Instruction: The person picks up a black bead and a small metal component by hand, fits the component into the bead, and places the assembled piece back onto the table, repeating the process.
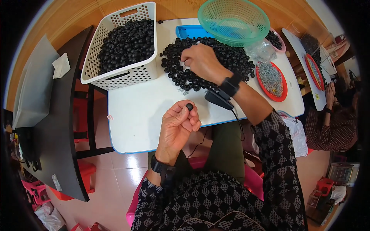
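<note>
My left hand (179, 121) is raised above the near edge of the white table (133, 127). It pinches a small round black plastic piece (189, 106) between thumb and forefinger. Farther off, my right hand (202, 61) reaches over a spread pile of black plastic pieces (231, 59), many with a hole in them. Its fingers are curled together at the pile's left part, and whatever sits between the fingertips is too small or hidden to make out. A few tiny clear bits (185, 92) lie at the pile's near edge.
A white perforated basket (127, 75) full of black pieces stands at the left. Behind the pile are a blue tray (189, 31) and a green basket (235, 23). On the right, a red plate (284, 90) holds small greyish parts beside a clear plastic bag (262, 51). Another person (333, 123) sits far right.
</note>
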The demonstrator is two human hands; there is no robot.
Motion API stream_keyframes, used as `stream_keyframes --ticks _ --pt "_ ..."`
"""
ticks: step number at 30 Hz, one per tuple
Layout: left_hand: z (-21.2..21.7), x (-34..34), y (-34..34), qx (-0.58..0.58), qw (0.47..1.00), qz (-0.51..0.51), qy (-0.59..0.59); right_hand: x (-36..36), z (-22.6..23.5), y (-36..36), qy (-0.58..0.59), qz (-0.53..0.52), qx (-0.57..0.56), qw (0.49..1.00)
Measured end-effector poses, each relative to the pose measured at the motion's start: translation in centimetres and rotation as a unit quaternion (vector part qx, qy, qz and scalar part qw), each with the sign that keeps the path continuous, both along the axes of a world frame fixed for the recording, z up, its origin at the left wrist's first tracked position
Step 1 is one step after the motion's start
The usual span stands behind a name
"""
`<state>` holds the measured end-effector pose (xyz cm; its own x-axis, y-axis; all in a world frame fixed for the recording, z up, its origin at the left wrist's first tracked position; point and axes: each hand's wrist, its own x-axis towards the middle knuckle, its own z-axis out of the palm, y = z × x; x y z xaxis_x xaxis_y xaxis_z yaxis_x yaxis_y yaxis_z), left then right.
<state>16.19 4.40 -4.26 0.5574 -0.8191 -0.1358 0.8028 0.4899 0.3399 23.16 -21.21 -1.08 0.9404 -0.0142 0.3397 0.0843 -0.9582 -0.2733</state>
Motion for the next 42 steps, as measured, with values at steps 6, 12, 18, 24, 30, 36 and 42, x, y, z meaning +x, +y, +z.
stream_keyframes --ticks 6,12,18,24,30,36,42 --pt "0.3 -1.4 -0.3 0.008 1.000 0.005 -0.017 -9.2 5.3 1.1 0.075 0.017 0.562 0.823" --pt "0.5 -4.3 -1.4 0.019 1.000 0.012 0.000 -17.1 5.3 1.1 0.084 0.037 0.650 0.754" --pt "1.7 -7.7 -2.0 0.027 0.999 0.018 0.001 -22.1 5.1 2.0 0.084 0.053 0.697 0.710" --pt "3.2 -10.3 -2.5 0.031 0.999 0.018 -0.008 -25.6 4.7 2.2 0.064 0.052 0.727 0.682" --pt "3.4 -11.8 -2.8 0.036 0.999 0.026 -0.018 -27.8 4.7 1.7 0.068 0.042 0.767 0.636" --pt "3.4 -12.4 -3.3 0.025 1.000 0.009 -0.003 -28.8 4.5 2.2 0.019 0.036 0.738 0.674" --pt "2.3 -12.5 -3.6 -0.011 1.000 -0.015 0.024 -29.3 4.8 3.6 0.003 0.007 0.667 0.745"
